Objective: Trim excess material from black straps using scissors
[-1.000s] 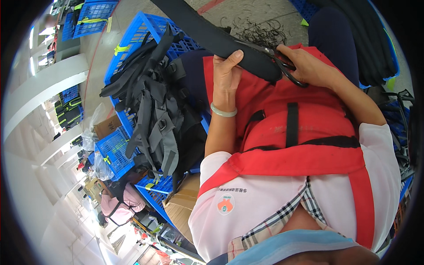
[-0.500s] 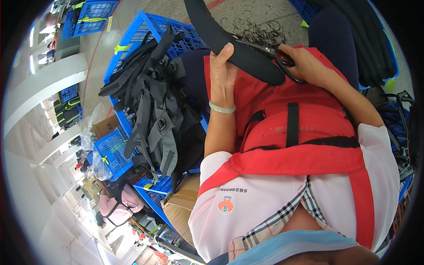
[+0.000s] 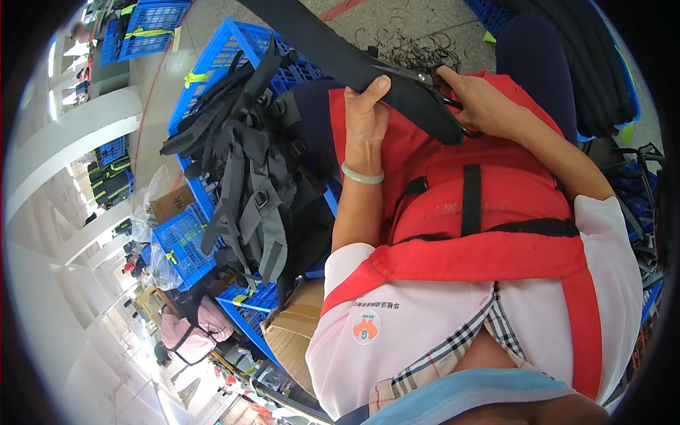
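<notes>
Grey floor (image 3: 152, 106) up top, strewn with thin black scraps (image 3: 425, 53), and here's the left hand (image 3: 367, 117), its grip pinching a black padded strap (image 3: 336, 57), near end over the red apron (image 3: 414, 152). The right hand (image 3: 489, 106) holds scissors (image 3: 423, 79) at the strap's edge (blades apart or together, I can't tell). Best, I'd judge: strap taut, blades flat, thumb clear. One padded strap, one pair of scissors; the grey straps (image 3: 248, 170) lie too tangled to count.
</notes>
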{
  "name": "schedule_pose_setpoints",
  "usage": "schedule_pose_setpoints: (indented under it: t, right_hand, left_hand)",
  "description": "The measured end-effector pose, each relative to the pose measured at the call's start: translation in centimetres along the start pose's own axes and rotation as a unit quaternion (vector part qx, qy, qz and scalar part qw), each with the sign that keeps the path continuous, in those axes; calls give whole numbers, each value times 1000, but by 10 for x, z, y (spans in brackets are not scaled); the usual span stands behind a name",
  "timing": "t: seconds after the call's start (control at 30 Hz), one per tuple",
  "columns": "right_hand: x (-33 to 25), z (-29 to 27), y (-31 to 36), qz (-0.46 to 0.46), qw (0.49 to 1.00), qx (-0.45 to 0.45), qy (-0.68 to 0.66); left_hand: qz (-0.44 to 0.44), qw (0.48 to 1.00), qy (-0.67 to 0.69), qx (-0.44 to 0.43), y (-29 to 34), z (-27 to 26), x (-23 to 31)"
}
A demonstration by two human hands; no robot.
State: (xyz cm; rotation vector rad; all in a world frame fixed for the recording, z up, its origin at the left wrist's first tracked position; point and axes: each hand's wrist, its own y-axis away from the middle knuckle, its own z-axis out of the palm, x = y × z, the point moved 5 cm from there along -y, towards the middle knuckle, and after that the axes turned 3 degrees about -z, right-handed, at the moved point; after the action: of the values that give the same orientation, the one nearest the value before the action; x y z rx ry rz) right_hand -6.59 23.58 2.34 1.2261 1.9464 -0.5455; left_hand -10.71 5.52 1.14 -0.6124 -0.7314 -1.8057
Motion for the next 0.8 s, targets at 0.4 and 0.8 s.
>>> schedule_pose_setpoints:
  t: [0.4,0.8]
  right_hand:
    - [-5,-15,3,-19,998,-12,-66]
    - [5,2,-1,-12,999,20,-46]
  left_hand:
    - [0,1000,14,-8,1,2,0]
    - [-11,1000,12,-18,3,3,-5]
